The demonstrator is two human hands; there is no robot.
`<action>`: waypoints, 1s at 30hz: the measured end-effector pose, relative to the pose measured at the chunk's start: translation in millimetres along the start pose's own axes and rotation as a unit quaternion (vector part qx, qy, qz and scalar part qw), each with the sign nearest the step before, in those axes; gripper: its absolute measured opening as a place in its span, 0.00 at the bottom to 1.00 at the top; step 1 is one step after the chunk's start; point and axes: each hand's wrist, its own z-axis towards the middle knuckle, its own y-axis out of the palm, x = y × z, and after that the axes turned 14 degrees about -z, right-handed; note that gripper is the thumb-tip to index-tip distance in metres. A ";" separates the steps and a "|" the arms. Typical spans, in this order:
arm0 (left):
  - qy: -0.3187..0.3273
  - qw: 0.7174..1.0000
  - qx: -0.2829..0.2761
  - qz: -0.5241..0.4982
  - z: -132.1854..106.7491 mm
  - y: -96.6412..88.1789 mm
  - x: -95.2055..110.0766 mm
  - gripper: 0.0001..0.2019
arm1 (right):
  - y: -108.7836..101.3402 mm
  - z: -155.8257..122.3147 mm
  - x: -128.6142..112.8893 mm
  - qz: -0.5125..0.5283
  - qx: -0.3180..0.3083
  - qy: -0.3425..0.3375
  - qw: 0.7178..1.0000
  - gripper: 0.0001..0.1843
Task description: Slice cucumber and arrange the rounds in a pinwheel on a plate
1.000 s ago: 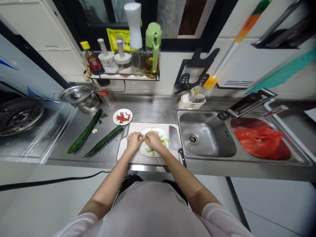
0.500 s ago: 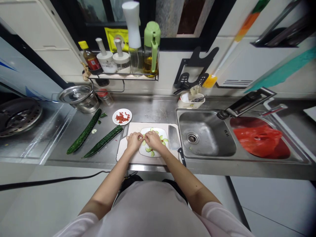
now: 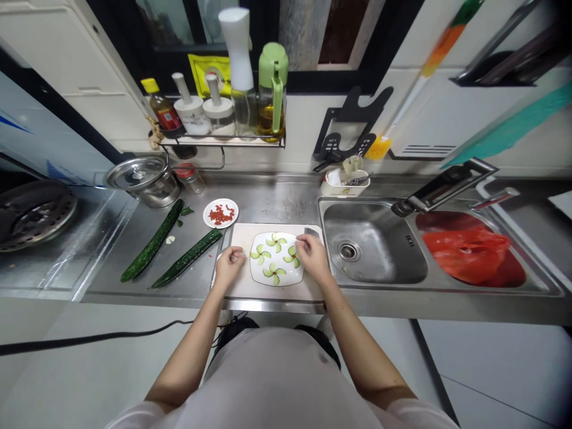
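Observation:
On the pale cutting board (image 3: 233,290) lies a white plate (image 3: 286,275) with cucumber slices (image 3: 274,274) set out as several pinwheel flowers, each with a red bit at its centre. My left hand (image 3: 229,267) hovers over the board just left of the plate, fingers loosely curled and apart, nothing seen in them. At the plate's right edge is my right hand (image 3: 314,257), its fingers bent and slightly apart beside the right-hand flower; whether it touches the rim I cannot tell. Behind that hand a knife blade (image 3: 309,230) shows only in part.
Two cucumbers (image 3: 154,241) (image 3: 187,260) lie on the steel counter to the left. A small white dish (image 3: 207,221) of red pieces stands behind the board. Right of the board is the sink (image 3: 375,238); a red plastic bag (image 3: 467,253) fills its second bowl. A lidded pot (image 3: 154,187) stands back left.
Both hands have moved apart from the plate's centre, left hand leftward, right hand rightward. The flowers are uncovered, and the right hand now hides most of the knife.

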 end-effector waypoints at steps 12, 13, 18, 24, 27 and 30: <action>-0.109 0.981 -0.038 -0.155 -36.3 -0.4 -19.7 0.25 | -17.6 -79.2 51.8 0.141 -0.060 0.226 0.962 0.15; -0.119 0.978 -0.046 -0.164 -37.5 3.0 -19.0 0.26 | -10.8 -83.3 49.6 0.150 -0.081 0.232 0.958 0.15; -0.162 0.966 -0.066 -0.190 -40.1 20.3 -14.7 0.23 | 17.2 -93.0 31.5 0.199 -0.157 0.284 0.925 0.20; -0.184 0.960 -0.070 -0.198 -40.5 31.6 -11.3 0.16 | 28.7 -86.4 16.1 0.277 -0.175 0.353 0.876 0.20; -0.181 0.960 -0.069 -0.200 -41.1 33.6 -7.7 0.14 | 32.2 -82.7 15.3 0.286 -0.161 0.361 0.873 0.18; -0.174 0.958 -0.070 -0.218 -42.1 33.3 -3.3 0.14 | 33.5 -80.8 15.3 0.288 -0.143 0.363 0.875 0.16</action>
